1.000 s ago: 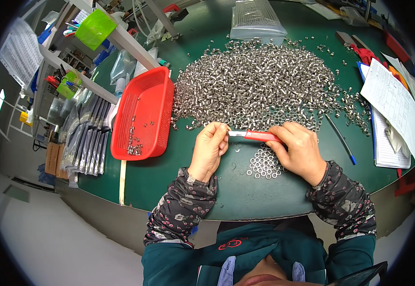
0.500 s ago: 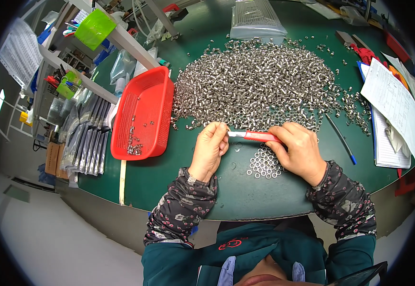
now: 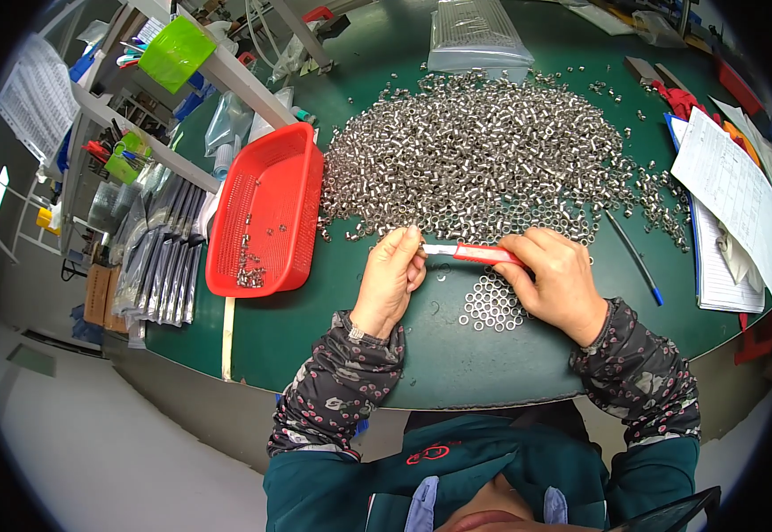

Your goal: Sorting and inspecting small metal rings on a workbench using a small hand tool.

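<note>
My right hand point(image 3: 556, 277) is closed round the red handle of a utility knife point(image 3: 483, 254). The knife lies level, its pale blade pointing left to the fingertips of my left hand point(image 3: 390, 277). Thumb and forefinger of that hand are pinched together at the blade's tip, on what looks like a small metal ring, mostly hidden by the fingers. Below my right hand lies a small group of flat metal rings point(image 3: 492, 306) on the green table point(image 3: 457, 368). Beyond both hands spreads a large heap of short shiny metal rings point(image 3: 475, 155).
A red perforated basket point(image 3: 266, 208) with a few metal pieces stands to the left. On the right lie a blue-ended pen point(image 3: 636, 259) and a clipboard with papers point(image 3: 730, 199). A clear plastic bag point(image 3: 479, 35) lies at the back. Bagged dark parts point(image 3: 160, 262) are stacked far left.
My left fingers have shifted very slightly at the blade's tip. The right hand and the knife look almost unmoved.
</note>
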Tool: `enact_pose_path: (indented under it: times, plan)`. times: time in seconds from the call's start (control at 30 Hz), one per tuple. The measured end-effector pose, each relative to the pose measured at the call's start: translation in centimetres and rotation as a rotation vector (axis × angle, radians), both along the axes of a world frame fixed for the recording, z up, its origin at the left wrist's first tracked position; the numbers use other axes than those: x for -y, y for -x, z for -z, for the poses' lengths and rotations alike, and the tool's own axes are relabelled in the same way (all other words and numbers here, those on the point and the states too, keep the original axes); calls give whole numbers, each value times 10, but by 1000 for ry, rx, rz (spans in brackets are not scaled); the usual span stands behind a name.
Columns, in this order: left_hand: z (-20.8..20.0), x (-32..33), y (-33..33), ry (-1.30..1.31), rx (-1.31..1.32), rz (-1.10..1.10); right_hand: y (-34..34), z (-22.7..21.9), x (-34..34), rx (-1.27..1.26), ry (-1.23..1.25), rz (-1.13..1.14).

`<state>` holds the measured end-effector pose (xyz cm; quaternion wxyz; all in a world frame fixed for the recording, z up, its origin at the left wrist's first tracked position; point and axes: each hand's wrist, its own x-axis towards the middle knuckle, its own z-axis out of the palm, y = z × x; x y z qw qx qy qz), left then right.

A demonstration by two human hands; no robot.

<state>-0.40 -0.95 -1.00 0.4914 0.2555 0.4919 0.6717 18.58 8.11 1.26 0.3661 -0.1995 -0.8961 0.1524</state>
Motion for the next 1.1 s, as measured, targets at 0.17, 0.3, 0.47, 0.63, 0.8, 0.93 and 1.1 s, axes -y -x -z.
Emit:
enact_pose_path:
  times: [0.17, 0.3, 0.47, 0.63, 0.8, 0.93, 1.1]
  plan:
    - [0, 0, 1, 15, 13, 14, 0, -1, 1, 4, -9, 0]
    - [-1, 0, 2, 26, 4, 37, 0, -3, 2, -19, -2, -19]
    - [-3, 0, 0, 36, 4, 35, -1, 1, 0, -22, 156, -56]
    - [-6, -1, -2, 49, -2, 25, -1, 3, -1, -21, 328, -77]
    - [-5, -1, -3, 68, -19, 19, -1, 4, -2, 39, 428, -80]
    - [-9, -1, -1, 111, -21, 63, -2, 0, -3, 71, 416, -84]
    - [-9, 0, 5, 129, 16, 154, -2, 1, -2, 52, 307, -93]
